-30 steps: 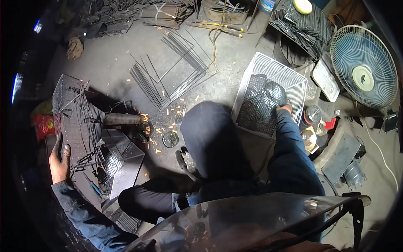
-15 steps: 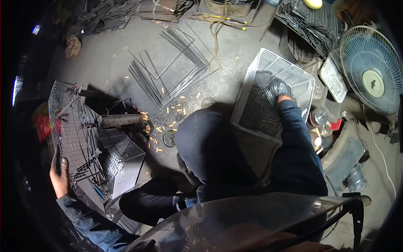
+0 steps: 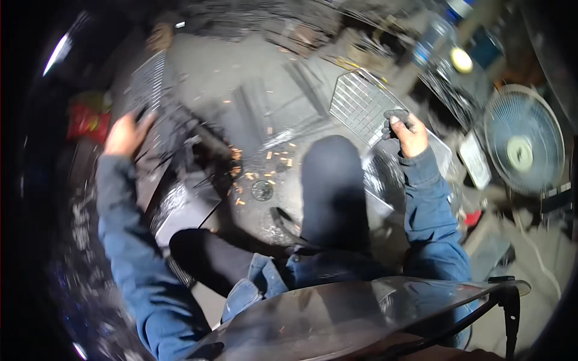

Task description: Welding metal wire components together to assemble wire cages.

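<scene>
My right hand [image 3: 410, 135] is closed around the near corner of a wire grid panel [image 3: 360, 99], lifted above the pale wire basket [image 3: 444, 157]. Its fingers look dark at the ends. On the left side, my left hand [image 3: 125, 135] grips the near edge of another wire grid panel [image 3: 148, 81] between thumb and fingers, though motion blurs that area. This panel stands beside a dark metal fixture [image 3: 208, 144]. Clear wrap-like shiny material [image 3: 384, 171] shows in the basket below my right hand.
A pedestal-type fan [image 3: 519, 153] stands at the right beside a pale tray [image 3: 475, 159]. Bent rods [image 3: 265, 114] lie on the floor ahead. Small orange pieces [image 3: 280, 157] are scattered near a round dark dish [image 3: 262, 191]. Stacked wire grids [image 3: 448, 99] stand at the far right.
My right hand has come up out of the basket with a wire grid panel. My left hand has moved farther forward and inward. The whole view has shifted and blurred.
</scene>
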The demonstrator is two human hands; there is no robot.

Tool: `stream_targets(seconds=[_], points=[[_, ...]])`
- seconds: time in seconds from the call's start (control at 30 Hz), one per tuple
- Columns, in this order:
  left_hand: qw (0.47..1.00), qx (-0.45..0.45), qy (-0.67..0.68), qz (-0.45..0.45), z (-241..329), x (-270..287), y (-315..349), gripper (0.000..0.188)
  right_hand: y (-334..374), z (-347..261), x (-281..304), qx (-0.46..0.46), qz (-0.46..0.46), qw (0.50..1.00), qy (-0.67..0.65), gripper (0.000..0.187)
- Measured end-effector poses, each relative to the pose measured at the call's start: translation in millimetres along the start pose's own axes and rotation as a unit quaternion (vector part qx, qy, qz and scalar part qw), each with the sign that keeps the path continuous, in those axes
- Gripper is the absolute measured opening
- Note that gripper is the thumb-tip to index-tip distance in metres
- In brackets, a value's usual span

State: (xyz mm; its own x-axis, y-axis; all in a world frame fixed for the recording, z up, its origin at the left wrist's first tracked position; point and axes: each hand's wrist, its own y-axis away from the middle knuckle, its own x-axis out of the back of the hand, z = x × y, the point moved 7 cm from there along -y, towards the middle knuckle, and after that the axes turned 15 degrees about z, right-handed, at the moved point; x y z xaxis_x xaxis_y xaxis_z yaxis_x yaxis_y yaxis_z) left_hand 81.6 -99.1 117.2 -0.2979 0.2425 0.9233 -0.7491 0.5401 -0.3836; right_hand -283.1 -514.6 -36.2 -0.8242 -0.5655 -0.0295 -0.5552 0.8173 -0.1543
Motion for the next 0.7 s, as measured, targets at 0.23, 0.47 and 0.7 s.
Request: stream_targets(seconds=[0.23, 0.47, 0.7], points=[[0.943, -0.034, 0.241, 0.226, 72.5, 73.6, 82.4, 0.063, 35.3, -85.4, -197.5, 0.071, -0.27, 0.958, -0.073, 0.02], [0.948, 0.026, 0.232, 0.216, 13.7, 65.0, 100.2, 0.025, 69.6, -126.3, -320.4, 0.295, -0.177, 0.935, 0.087, 0.021], [0.96, 0.01, 0.174, 0.218, -12.0, 41.5, 93.5, 0.033, 86.0, -119.3, -349.2, 0.405, -0.136, 0.892, 0.147, 0.023]])
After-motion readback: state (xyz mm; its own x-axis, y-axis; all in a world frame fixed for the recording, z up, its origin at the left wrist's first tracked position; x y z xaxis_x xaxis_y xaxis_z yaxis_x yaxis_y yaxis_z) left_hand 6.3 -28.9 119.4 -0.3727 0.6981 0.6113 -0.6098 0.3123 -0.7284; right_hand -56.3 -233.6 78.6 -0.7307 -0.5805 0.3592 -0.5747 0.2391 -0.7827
